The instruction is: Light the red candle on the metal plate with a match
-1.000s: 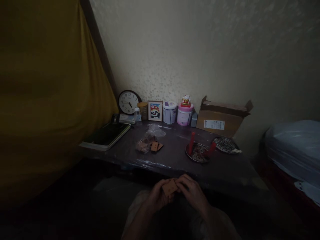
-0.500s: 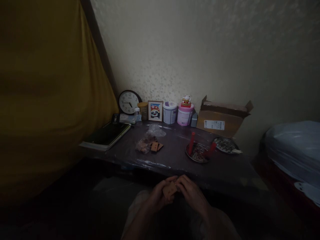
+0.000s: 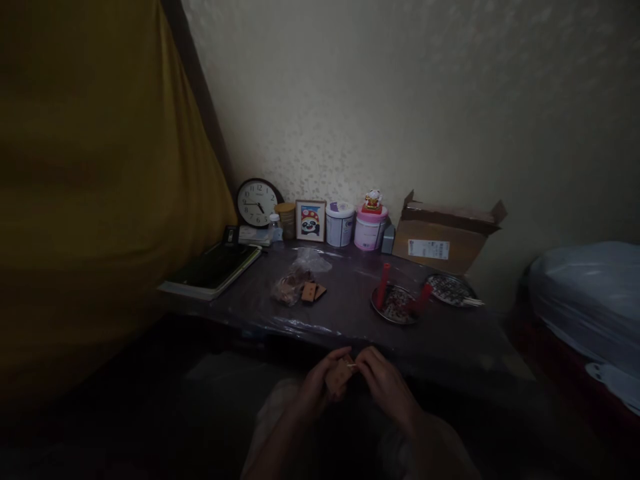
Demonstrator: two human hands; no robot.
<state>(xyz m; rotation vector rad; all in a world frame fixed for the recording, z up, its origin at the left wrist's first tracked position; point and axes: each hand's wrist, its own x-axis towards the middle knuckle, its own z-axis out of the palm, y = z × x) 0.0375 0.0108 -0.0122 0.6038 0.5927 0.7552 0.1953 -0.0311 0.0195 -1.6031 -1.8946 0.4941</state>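
Observation:
Just in front of the table edge, my left hand (image 3: 318, 383) has its fingers wrapped round a small tan matchbox (image 3: 339, 377) with dark marks on its face. A thin pale matchstick (image 3: 351, 365) shows at the box's upper right edge. The thumb and fingers of my right hand (image 3: 379, 378) pinch its outer end. On the table lie more matchboxes (image 3: 309, 292), beside a crumpled clear plastic bag (image 3: 287, 288). One red candle (image 3: 383, 285) stands on a round patterned plate (image 3: 395, 319), and another red candle (image 3: 425, 295) leans at its right side.
A second plate (image 3: 450, 289) with white sticks lies at the right. Behind stand a clock (image 3: 259, 202), a framed picture (image 3: 311, 221), two tubs (image 3: 340, 225) and a cardboard box (image 3: 425, 233). A large book (image 3: 213, 272) lies left, near a yellow curtain (image 3: 125, 167).
My right hand has shifted slightly up and away from the matchbox, and the pale matchstick shows more clearly between them. The matchbox has tilted a little in my left hand.

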